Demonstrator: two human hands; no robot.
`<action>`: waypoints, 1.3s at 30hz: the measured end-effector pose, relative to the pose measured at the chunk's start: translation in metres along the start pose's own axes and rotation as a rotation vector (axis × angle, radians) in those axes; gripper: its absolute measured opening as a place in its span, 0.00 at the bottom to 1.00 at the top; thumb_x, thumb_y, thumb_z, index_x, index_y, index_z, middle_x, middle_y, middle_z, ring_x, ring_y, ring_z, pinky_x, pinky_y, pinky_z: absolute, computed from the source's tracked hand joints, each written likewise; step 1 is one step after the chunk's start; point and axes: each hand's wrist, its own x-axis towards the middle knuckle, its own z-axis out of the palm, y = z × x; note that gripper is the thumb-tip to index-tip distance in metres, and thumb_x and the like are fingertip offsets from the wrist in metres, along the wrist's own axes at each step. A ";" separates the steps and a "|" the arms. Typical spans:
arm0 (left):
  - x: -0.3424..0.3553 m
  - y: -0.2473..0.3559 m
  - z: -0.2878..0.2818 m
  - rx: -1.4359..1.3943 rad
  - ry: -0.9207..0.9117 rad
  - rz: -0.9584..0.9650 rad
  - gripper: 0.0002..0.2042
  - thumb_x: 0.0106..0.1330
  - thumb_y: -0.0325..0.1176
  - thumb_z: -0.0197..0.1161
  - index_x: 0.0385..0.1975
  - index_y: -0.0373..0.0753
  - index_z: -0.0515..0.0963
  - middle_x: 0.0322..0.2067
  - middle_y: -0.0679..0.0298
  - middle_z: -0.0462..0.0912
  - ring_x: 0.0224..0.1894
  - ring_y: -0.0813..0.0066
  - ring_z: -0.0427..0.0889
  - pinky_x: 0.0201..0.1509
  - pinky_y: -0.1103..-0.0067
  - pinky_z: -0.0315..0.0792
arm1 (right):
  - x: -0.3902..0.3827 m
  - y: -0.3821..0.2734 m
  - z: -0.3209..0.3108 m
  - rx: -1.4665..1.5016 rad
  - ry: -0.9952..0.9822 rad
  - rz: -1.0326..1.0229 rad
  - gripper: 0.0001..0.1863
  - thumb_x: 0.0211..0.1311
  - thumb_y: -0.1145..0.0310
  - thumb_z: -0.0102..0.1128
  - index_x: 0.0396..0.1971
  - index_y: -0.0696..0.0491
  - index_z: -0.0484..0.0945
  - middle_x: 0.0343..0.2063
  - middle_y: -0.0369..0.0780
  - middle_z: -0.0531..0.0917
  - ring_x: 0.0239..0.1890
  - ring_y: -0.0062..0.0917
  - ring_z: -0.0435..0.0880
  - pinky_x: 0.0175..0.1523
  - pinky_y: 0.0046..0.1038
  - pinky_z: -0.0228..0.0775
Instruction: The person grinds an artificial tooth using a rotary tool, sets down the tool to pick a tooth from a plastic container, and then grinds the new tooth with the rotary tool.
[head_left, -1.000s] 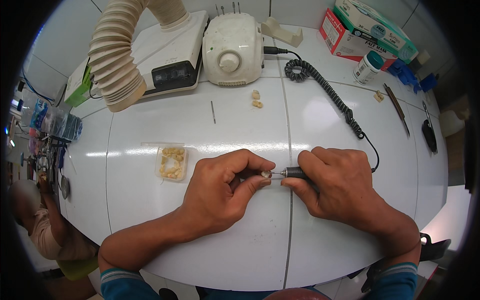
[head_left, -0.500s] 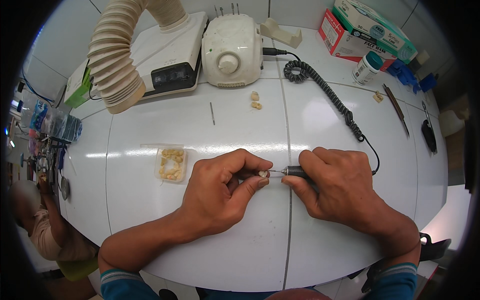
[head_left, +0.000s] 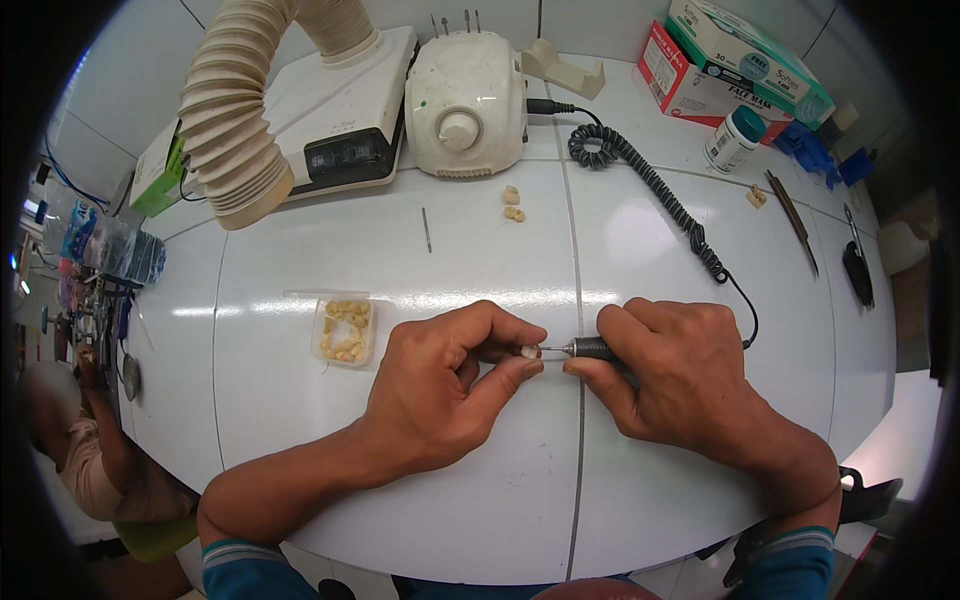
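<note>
My left hand (head_left: 435, 385) pinches a small cream dental crown (head_left: 529, 352) between thumb and fingertips. In my right hand (head_left: 680, 375) is a black rotary handpiece (head_left: 592, 347), held like a pen with its thin metal bur (head_left: 553, 348) pointing left. The bur's tip meets the crown or lies right beside it; exact contact is too small to tell. A coiled black cord (head_left: 660, 180) runs from the handpiece up to a white control unit (head_left: 465, 105) with a round knob. Left of my left hand stands a clear box (head_left: 373, 330) with several yellowish crowns.
A ribbed suction hose (head_left: 235, 130) arches over the back left. Loose crowns (head_left: 513, 213) and a loose bur (head_left: 426, 230) lie mid-table. Mask boxes (head_left: 700, 85), a white bottle (head_left: 735, 140) and a brown-handled knife (head_left: 792, 220) are at right. Another person (head_left: 90, 450) sits at far left.
The crown has turned slightly between my left fingertips, and both my hands have shifted very little. The handpiece stays in my right hand.
</note>
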 end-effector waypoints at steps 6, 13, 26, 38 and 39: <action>0.001 0.001 0.001 -0.001 0.012 0.019 0.08 0.72 0.24 0.74 0.47 0.31 0.88 0.35 0.66 0.91 0.23 0.92 0.70 0.26 0.86 0.61 | 0.000 0.001 0.001 0.001 0.009 -0.020 0.23 0.73 0.47 0.73 0.27 0.50 0.80 0.18 0.36 0.81 0.17 0.31 0.83 0.23 0.35 0.69; 0.000 0.000 0.003 -0.027 0.022 -0.003 0.08 0.71 0.24 0.75 0.46 0.31 0.88 0.35 0.66 0.91 0.22 0.93 0.69 0.25 0.86 0.60 | 0.000 0.000 0.001 0.005 0.019 -0.031 0.23 0.73 0.47 0.73 0.28 0.50 0.80 0.18 0.36 0.81 0.18 0.30 0.83 0.23 0.34 0.70; 0.000 -0.001 0.003 0.012 0.050 -0.004 0.08 0.71 0.24 0.76 0.45 0.32 0.87 0.36 0.64 0.92 0.29 0.88 0.79 0.32 0.85 0.70 | 0.000 0.001 0.000 0.006 0.012 -0.011 0.23 0.72 0.47 0.73 0.28 0.51 0.81 0.18 0.36 0.81 0.17 0.31 0.83 0.22 0.35 0.69; 0.001 -0.001 0.002 0.034 0.042 0.011 0.06 0.71 0.23 0.76 0.44 0.32 0.87 0.36 0.63 0.92 0.27 0.89 0.80 0.30 0.86 0.70 | 0.000 0.001 -0.002 -0.006 -0.006 -0.045 0.23 0.72 0.47 0.73 0.27 0.51 0.81 0.18 0.37 0.82 0.17 0.31 0.83 0.22 0.35 0.69; 0.001 -0.001 0.002 0.031 0.045 0.021 0.06 0.71 0.23 0.76 0.43 0.32 0.87 0.36 0.63 0.92 0.27 0.89 0.79 0.29 0.86 0.69 | 0.001 0.000 -0.002 -0.009 -0.007 -0.029 0.23 0.72 0.47 0.73 0.27 0.51 0.81 0.18 0.37 0.82 0.17 0.32 0.83 0.22 0.36 0.69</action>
